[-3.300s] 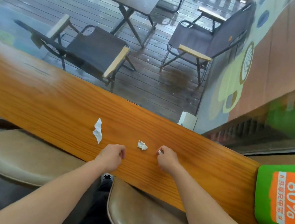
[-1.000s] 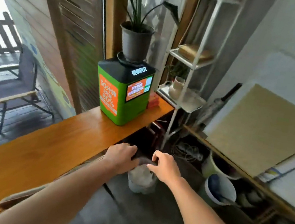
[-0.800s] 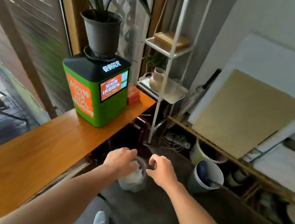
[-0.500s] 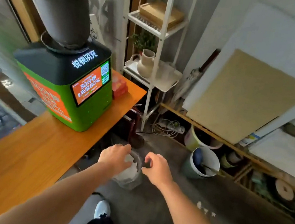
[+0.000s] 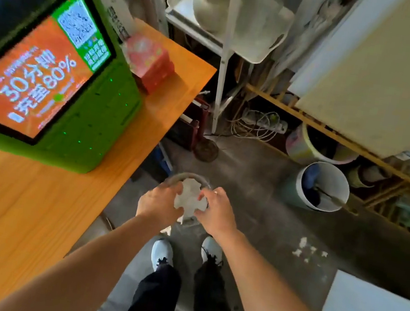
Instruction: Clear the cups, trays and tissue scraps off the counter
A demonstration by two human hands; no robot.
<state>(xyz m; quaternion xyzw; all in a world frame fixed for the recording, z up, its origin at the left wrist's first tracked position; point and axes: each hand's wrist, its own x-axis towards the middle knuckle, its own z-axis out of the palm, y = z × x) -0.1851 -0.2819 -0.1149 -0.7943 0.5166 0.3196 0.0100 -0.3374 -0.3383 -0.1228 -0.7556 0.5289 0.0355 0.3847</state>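
Two hands (image 5: 160, 203) (image 5: 216, 213) are seen, one clear cup (image 5: 190, 179), one tissue wad (image 5: 188, 198), one green kiosk (image 5: 90, 123), one red box (image 5: 151, 62), two buckets (image 5: 322, 186) (image 5: 302, 145), two shoes (image 5: 162, 252) (image 5: 212, 248).

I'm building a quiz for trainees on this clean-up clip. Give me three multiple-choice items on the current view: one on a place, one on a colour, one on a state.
1. Where is the red box?
A. On the floor by the buckets
B. On the counter beside the green kiosk
C. On the white shelf

2. What colour is the kiosk's casing?
A. Green
B. Blue
C. Grey

3. What are the two hands doing?
A. Resting flat on the counter
B. Hanging free
C. Holding a clear cup stuffed with white tissue

Key: 1 B, the red box sits on the wooden counter next to the kiosk. 2 A, its sides are bright green. 3 C, the left hand and right hand grip the cup from either side, tissue filling it, above the floor.
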